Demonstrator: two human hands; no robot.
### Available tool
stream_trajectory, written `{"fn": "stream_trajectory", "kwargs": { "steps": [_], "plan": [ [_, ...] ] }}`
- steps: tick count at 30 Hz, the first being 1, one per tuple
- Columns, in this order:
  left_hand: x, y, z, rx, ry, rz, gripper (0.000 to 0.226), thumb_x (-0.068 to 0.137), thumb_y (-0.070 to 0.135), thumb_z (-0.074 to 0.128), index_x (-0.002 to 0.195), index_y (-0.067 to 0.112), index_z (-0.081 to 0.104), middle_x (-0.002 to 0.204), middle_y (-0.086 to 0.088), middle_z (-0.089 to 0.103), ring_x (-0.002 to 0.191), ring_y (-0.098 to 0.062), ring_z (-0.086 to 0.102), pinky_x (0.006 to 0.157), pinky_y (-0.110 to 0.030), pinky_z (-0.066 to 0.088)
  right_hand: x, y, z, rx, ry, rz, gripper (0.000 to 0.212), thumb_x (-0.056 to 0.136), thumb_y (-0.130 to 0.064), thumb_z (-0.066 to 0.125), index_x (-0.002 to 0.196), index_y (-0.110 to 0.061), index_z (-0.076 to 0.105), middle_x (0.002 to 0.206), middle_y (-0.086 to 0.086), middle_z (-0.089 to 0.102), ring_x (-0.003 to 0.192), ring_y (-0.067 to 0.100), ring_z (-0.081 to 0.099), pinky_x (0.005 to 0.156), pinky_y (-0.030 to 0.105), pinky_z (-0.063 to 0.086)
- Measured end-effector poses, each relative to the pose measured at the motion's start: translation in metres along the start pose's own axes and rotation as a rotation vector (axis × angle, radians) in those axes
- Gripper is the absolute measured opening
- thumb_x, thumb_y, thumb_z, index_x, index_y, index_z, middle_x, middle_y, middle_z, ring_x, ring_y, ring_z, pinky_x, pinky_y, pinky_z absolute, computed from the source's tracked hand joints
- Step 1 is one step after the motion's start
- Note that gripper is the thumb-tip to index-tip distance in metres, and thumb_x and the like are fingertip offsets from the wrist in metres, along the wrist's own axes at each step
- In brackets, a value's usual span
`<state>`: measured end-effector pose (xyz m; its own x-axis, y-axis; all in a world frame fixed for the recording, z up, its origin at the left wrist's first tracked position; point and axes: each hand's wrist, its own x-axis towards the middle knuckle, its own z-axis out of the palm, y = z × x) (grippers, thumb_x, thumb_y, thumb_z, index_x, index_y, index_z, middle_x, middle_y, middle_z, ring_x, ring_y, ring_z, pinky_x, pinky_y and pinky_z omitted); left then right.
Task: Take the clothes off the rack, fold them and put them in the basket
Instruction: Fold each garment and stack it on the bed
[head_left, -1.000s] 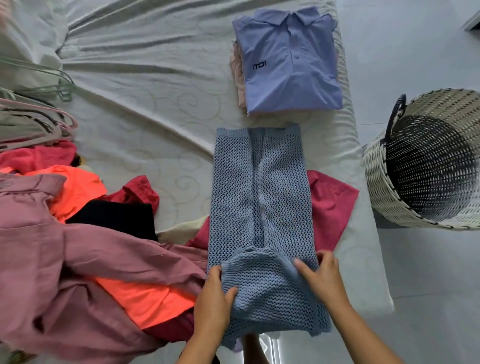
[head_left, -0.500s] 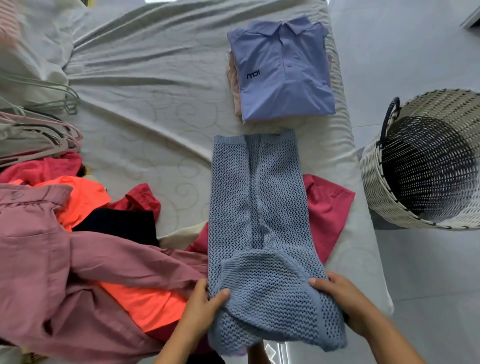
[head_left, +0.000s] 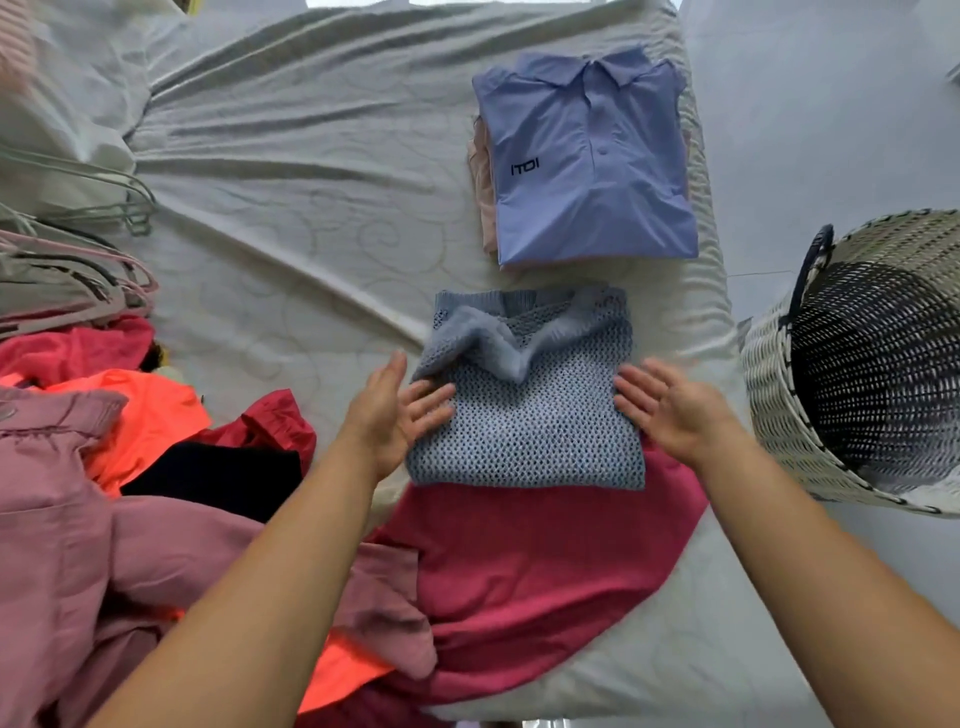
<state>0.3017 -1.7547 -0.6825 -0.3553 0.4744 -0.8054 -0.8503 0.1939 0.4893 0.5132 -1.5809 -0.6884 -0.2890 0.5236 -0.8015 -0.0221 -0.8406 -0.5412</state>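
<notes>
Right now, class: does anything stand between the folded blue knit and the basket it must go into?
Nothing visible does. The blue knit lies on the bed, the right hand at its edge nearest the basket. Between them are only bare sheet and the bed's edge; the basket's mouth is open.

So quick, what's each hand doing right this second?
Left hand: open, fingers straight, touching the left edge of the folded blue knit sweater.
Right hand: open, palm up, at the sweater's right edge, holding nothing.
</notes>
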Motion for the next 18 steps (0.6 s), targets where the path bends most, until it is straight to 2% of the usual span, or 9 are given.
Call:
{"fn": "stream_trajectory", "kwargs": {
  "steps": [2, 4, 5, 7, 9, 11, 12, 16, 18],
  "plan": [
    [0.000, -0.013, 0.000, 0.287, 0.034, 0.055, 0.046, 0.097, 0.025, 0.045, 0.138, 0.017, 0.026, 0.120, -0.012, 0.048, 0.079, -0.021, 0.061, 0.064, -0.031, 0.054, 0.000, 0.016, 0.001, -0.216, 0.028, -0.049, 0.017, 0.097, -0.009, 0.041, 0.083, -0.014, 0.049, 0.085, 0.007, 0.055, 0.074, 0.015, 0.053, 0.056, 0.015, 0.051],
    [0.005, -0.025, -0.006, 0.619, 0.120, 0.205, 0.052, 0.090, 0.009, 0.058, 0.135, 0.008, 0.032, 0.098, -0.008, 0.052, 0.068, -0.016, 0.053, 0.055, -0.023, 0.050, 0.004, 0.031, -0.004, -0.359, 0.059, -0.120, 0.009, 0.095, -0.003, 0.046, 0.091, -0.010, 0.051, 0.080, 0.006, 0.053, 0.068, 0.013, 0.051, 0.047, 0.011, 0.047],
    [0.008, -0.028, -0.009, 0.821, 0.198, 0.308, 0.057, 0.085, 0.007, 0.064, 0.134, 0.005, 0.036, 0.094, -0.009, 0.051, 0.066, -0.015, 0.051, 0.058, -0.026, 0.049, 0.008, 0.036, -0.008, -0.454, 0.093, -0.167, 0.008, 0.094, -0.001, 0.047, 0.097, -0.007, 0.051, 0.078, 0.005, 0.052, 0.065, 0.012, 0.049, 0.044, 0.010, 0.044],
    [0.017, -0.025, -0.011, 1.087, 0.321, 0.452, 0.063, 0.078, 0.013, 0.073, 0.131, 0.004, 0.041, 0.107, -0.016, 0.051, 0.082, -0.022, 0.054, 0.078, -0.033, 0.049, 0.012, 0.042, -0.010, -0.613, 0.135, -0.262, 0.013, 0.091, 0.000, 0.052, 0.102, -0.007, 0.051, 0.080, 0.005, 0.053, 0.067, 0.012, 0.049, 0.047, 0.010, 0.042],
    [0.027, -0.018, -0.005, 1.071, 0.381, 0.469, 0.066, 0.080, 0.021, 0.072, 0.134, 0.003, 0.038, 0.122, -0.017, 0.048, 0.106, -0.028, 0.053, 0.094, -0.038, 0.044, 0.018, 0.046, -0.013, -0.799, 0.183, -0.381, 0.017, 0.087, -0.007, 0.060, 0.102, -0.011, 0.057, 0.095, 0.010, 0.055, 0.081, 0.020, 0.055, 0.069, 0.022, 0.049],
    [0.036, -0.008, 0.005, 0.931, 0.348, 0.395, 0.062, 0.083, 0.023, 0.069, 0.132, 0.005, 0.037, 0.118, -0.009, 0.049, 0.107, -0.025, 0.051, 0.095, -0.038, 0.043, 0.024, 0.045, -0.014, -0.971, 0.279, -0.461, 0.033, 0.084, -0.014, 0.066, 0.115, -0.008, 0.057, 0.110, 0.010, 0.048, 0.099, 0.025, 0.053, 0.094, 0.036, 0.044],
    [0.041, -0.004, 0.010, 0.871, 0.325, 0.352, 0.058, 0.083, 0.023, 0.069, 0.129, 0.007, 0.038, 0.114, -0.007, 0.049, 0.106, -0.024, 0.051, 0.094, -0.039, 0.042, 0.027, 0.043, -0.013, -0.983, 0.315, -0.479, 0.042, 0.084, -0.015, 0.066, 0.122, -0.004, 0.053, 0.115, 0.012, 0.045, 0.106, 0.027, 0.050, 0.102, 0.039, 0.040],
    [0.064, 0.010, 0.020, 0.692, 0.438, 0.213, 0.075, 0.078, 0.026, 0.075, 0.136, 0.005, 0.032, 0.132, -0.010, 0.044, 0.119, -0.029, 0.047, 0.101, -0.044, 0.042, 0.043, 0.031, -0.003, -0.883, 0.365, -0.483, 0.062, 0.082, -0.022, 0.069, 0.134, 0.001, 0.042, 0.128, 0.020, 0.051, 0.119, 0.034, 0.048, 0.105, 0.047, 0.037],
    [0.071, 0.014, 0.026, 0.688, 0.443, 0.228, 0.060, 0.077, 0.022, 0.076, 0.126, 0.006, 0.044, 0.122, -0.006, 0.054, 0.110, -0.027, 0.055, 0.097, -0.043, 0.046, 0.049, 0.022, 0.010, -0.801, 0.342, -0.445, 0.065, 0.083, -0.024, 0.069, 0.135, 0.000, 0.040, 0.129, 0.016, 0.051, 0.121, 0.030, 0.049, 0.105, 0.041, 0.038]
  ]
}}
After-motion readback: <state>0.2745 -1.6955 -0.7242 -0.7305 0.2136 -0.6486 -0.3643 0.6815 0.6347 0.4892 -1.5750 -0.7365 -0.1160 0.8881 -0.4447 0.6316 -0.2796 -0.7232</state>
